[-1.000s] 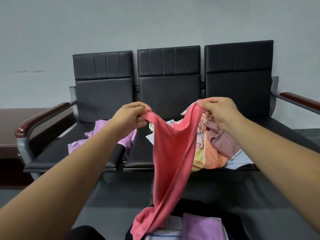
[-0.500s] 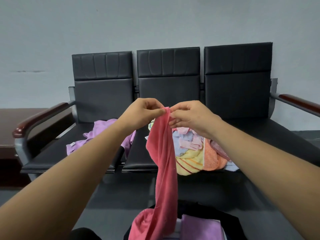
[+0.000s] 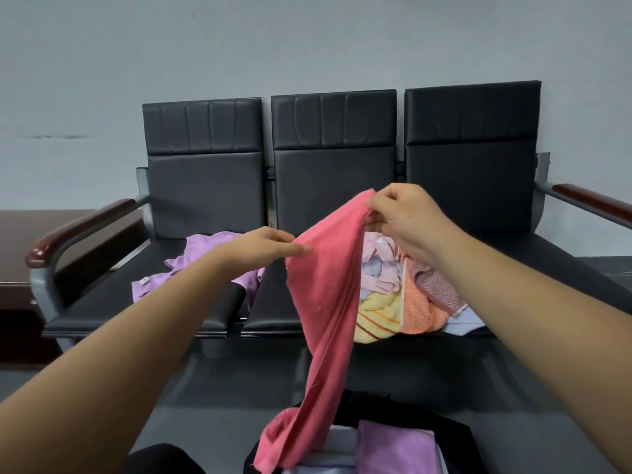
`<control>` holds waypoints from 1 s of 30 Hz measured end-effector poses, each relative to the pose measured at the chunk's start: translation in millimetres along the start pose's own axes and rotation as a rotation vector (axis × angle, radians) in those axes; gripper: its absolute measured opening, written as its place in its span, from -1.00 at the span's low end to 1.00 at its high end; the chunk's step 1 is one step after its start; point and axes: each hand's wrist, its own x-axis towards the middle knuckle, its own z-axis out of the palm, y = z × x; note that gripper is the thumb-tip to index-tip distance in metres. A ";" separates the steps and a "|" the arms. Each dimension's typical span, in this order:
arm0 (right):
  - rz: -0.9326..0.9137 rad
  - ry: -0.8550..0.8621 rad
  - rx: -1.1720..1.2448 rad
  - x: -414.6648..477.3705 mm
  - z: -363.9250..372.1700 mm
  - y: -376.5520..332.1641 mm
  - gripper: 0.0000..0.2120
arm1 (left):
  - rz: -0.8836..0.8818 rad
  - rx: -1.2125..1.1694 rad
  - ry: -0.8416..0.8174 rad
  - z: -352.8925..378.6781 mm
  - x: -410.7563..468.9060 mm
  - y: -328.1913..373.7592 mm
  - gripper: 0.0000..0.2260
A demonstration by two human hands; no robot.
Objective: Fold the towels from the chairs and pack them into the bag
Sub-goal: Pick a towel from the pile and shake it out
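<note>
1. pink towel (image 3: 328,302): held in the air before the chairs (image 3: 335,186), lower end drooping into the black bag (image 3: 455,436).
2. left hand (image 3: 266,248): fingertips pinched on the towel's left edge.
3. right hand (image 3: 403,220): fingers clamped on its top corner.
4. towel pile (image 3: 393,295): on the middle seat.

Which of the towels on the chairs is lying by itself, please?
The lilac towel on the left seat; the rest, yellow striped, orange, pink and pale blue, are heaped together in one pile further right.
</note>
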 end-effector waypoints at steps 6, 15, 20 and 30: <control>0.010 0.127 -0.127 8.0 -19.1 19.1 -0.80 | 0.130 0.173 0.352 -2.6 8.3 6.9 -0.81; -0.162 0.133 0.208 37.5 -34.7 -55.3 -0.78 | 0.387 -0.269 0.572 -43.2 29.2 80.4 -0.86; -0.082 0.210 -0.265 32.0 -40.5 -3.8 -0.98 | 0.230 -0.068 0.581 -25.1 37.0 54.1 -0.91; -0.109 0.010 -0.037 22.6 -46.5 -5.0 -0.86 | 0.303 -0.402 0.437 -5.6 26.9 60.0 -0.92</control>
